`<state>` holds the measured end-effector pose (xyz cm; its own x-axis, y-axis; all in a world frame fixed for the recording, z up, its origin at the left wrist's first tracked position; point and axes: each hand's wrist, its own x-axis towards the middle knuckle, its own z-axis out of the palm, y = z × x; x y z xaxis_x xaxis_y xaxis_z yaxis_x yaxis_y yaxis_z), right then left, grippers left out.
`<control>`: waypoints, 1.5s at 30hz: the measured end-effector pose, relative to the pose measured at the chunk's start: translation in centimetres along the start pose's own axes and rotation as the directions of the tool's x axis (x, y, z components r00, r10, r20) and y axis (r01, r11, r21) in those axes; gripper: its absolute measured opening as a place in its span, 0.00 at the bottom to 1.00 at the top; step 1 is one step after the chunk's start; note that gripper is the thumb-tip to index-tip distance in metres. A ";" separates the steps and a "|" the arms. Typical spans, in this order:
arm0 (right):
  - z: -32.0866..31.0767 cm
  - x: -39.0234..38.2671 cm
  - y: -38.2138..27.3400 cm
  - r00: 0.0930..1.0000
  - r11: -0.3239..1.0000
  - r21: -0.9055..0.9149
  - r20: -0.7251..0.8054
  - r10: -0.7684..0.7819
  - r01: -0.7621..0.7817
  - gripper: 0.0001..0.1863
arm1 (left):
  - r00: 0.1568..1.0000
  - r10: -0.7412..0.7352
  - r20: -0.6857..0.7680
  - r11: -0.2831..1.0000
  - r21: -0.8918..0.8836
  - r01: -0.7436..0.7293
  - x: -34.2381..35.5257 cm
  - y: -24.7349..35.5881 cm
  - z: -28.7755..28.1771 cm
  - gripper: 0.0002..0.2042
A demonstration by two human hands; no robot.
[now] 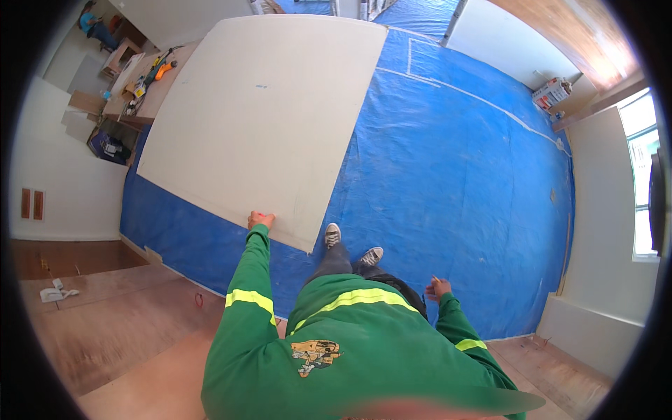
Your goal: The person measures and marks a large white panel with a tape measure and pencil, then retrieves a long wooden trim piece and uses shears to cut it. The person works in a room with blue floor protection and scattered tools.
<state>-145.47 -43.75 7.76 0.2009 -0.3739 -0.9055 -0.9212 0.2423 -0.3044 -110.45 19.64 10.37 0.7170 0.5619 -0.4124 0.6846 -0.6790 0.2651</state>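
Note:
A large off-white flat board [259, 112] lies before me, on the left, with its near right corner close to my shoes. At the board's near edge, my left hand [260, 220] is closed, fingers bent over the surface. A small red bit shows by those fingers, too small to name. Low at my right side, over the blue sheeting [455, 175], my right hand [439, 288] is held with its fingers curled. Something thin and light seems to stick out of it; its kind cannot be made out.
A bench [157, 94] with an orange-and-black power tool [165, 69] stands beyond the board's left side. Another person [98, 28] is at the far left. Right of me are a white printed bag [552, 93] and a window [640, 168]. White tape lines cross the sheeting.

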 end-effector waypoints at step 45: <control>39.9 -5.1 -58.6 0.237 -0.039 -0.237 0.971 -0.008 0.971 0.11 | 0.907 -0.013 0.421 0.049 -0.906 0.421 -8.2 19.7 5.3 0.20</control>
<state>-79.20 -20.36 18.48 0.3785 0.7793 -0.4995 0.1519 -0.5846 -0.7970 -103.53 -0.86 14.39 0.5861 0.3198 -0.7445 0.4541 0.6313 0.6287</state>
